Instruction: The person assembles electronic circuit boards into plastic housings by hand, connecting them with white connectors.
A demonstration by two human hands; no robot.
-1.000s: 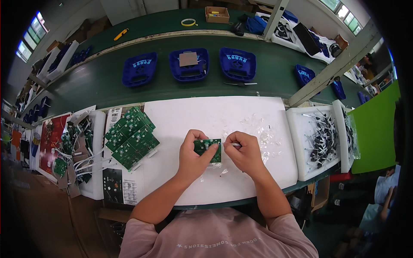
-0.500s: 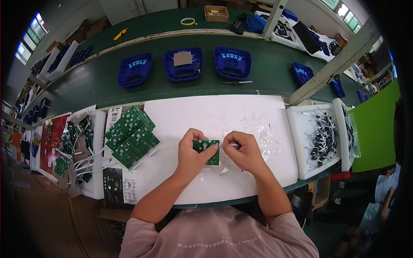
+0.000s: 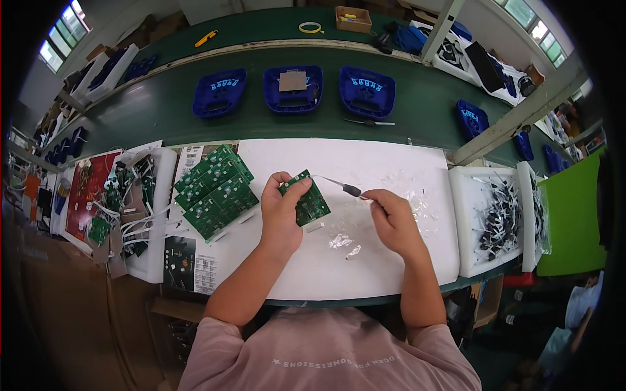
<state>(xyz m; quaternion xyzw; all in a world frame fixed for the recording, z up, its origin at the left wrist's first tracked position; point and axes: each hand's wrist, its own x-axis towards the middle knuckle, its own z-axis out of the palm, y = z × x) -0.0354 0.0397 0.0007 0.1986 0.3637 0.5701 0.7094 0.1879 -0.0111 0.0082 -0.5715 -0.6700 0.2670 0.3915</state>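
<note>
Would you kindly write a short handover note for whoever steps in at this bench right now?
Left hand: holds a green circuit board tilted up above the white mat.
Right hand: pinches a small black component on a white lead that runs to the board's top edge.
Nearby: a stack of green boards lies left of the hands; a white tray of black parts sits to the right; clear wrapper scraps lie on the mat.
Done: one board is picked up, the lead meeting it.
Left: whether the lead is fixed to the board cannot be told; the stacked boards lie untouched.
</note>
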